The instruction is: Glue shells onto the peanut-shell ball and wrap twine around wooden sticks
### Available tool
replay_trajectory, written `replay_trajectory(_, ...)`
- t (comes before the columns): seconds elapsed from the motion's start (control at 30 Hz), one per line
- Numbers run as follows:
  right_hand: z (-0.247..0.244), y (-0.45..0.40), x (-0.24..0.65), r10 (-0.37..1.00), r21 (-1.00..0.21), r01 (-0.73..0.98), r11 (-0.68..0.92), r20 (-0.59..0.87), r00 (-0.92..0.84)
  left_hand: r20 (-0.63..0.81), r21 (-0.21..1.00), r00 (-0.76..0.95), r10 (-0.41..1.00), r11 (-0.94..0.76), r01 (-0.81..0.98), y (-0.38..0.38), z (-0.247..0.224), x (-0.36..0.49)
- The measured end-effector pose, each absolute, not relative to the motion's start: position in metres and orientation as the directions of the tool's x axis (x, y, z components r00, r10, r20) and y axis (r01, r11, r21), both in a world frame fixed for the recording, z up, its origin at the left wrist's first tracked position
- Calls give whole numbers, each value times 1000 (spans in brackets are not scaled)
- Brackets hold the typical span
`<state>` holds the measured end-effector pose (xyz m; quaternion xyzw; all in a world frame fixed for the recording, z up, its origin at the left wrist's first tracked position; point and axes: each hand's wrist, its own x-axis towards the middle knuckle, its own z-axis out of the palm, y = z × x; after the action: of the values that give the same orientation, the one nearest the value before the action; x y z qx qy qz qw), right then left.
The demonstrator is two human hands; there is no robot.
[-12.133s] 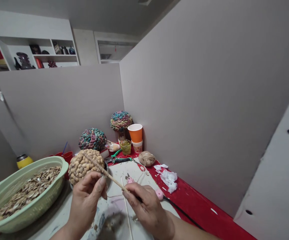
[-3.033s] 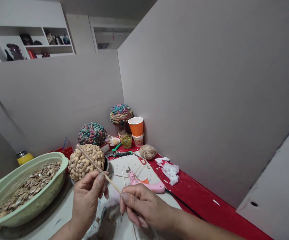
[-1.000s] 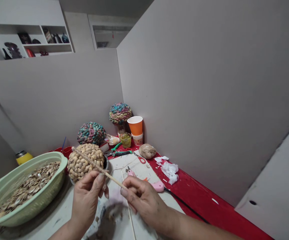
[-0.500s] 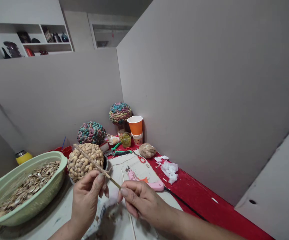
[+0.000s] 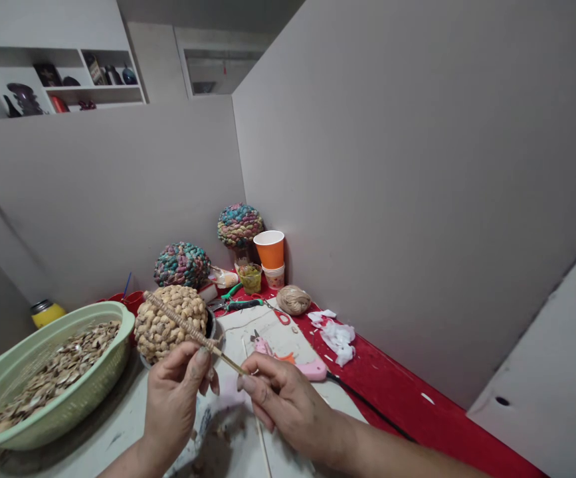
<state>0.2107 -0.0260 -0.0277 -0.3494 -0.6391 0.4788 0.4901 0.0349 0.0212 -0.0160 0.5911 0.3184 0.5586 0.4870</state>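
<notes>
- Head view: left hand (image 5: 174, 390) and right hand (image 5: 288, 405) pinch the cord-wrapped stick (image 5: 181, 321) between them; its end screens part of the tan knobbly ball (image 5: 157, 335).
- Partly behind the right hand: pink glue gun (image 5: 313, 370).
- Left: green basin (image 5: 86, 395); rear: 2 multicoloured balls (image 5: 181, 265).

The stick (image 5: 230, 362) is showing smooth, wood-like matt where bare, ridged where cord (image 5: 171, 313) is wrapping it; the beige ball (image 5: 161, 332) is looking rough and knobbly; the green basin (image 5: 93, 390) is showing faintly glossy plastic; the yarn (image 5: 293, 301) is appearing fibrous, the red cloth (image 5: 392, 392) matt.
</notes>
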Motion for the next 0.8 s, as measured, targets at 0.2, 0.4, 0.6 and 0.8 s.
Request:
replay_trajectory(0.2,-24,-25,213,881,-977,-141,163,208,-425,337,933,161,928,-306,-190,20,-16,36)
replay_trajectory(0.4,-30,-25,212,905,-965,-111,239,262,-334,336,932,153,929,-305,-194,21,-17,37)
replay_trajectory(0.6,-31,-26,210,917,-946,-32,322,320,-239,327,938,158,932,-300,-174,20,-17,37)
replay_trajectory(0.8,-24,-27,211,910,-972,-79,220,233,-344,327,935,156,932,-295,-195,19,-16,38)
